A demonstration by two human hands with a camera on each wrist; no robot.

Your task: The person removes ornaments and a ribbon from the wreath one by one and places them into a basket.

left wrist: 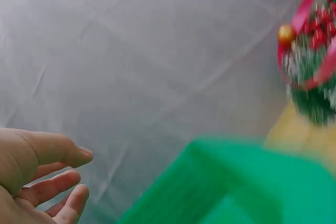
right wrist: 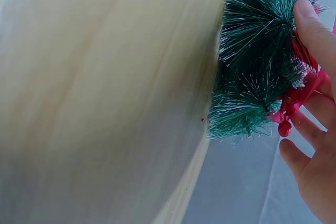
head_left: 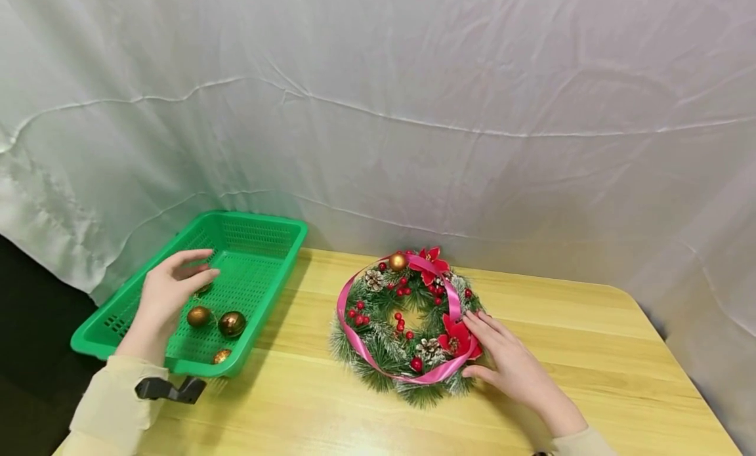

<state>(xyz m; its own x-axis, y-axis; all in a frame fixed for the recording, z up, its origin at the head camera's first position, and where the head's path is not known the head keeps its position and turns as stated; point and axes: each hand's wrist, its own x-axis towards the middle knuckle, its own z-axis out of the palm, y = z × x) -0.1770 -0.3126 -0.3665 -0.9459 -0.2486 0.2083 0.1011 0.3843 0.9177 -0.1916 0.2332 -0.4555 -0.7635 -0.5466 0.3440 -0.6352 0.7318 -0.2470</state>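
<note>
Hands first, since they are closest to me: I see my right hand (head_left: 508,364) lying on the right side of the wreath (head_left: 407,325), fingers straight and touching its pink ribbon (head_left: 354,331) and green needles. The wreath sits flat on the wooden table (head_left: 531,403). My left hand (head_left: 168,295) hangs over the green basket (head_left: 260,246) with loose, open fingers, holding nothing, just above the gold balls (head_left: 215,321). Behind everything hangs a white sheet (head_left: 413,115).

Basket (head_left: 268,236) at the worktop's (head_left: 590,351) left edge, baubles (head_left: 231,323) inside it, left hand (head_left: 168,292) over them, wreath (head_left: 407,325) to the basket's right, right hand (head_left: 508,364) resting on the wreath's right side, cloth (head_left: 472,115) behind
</note>
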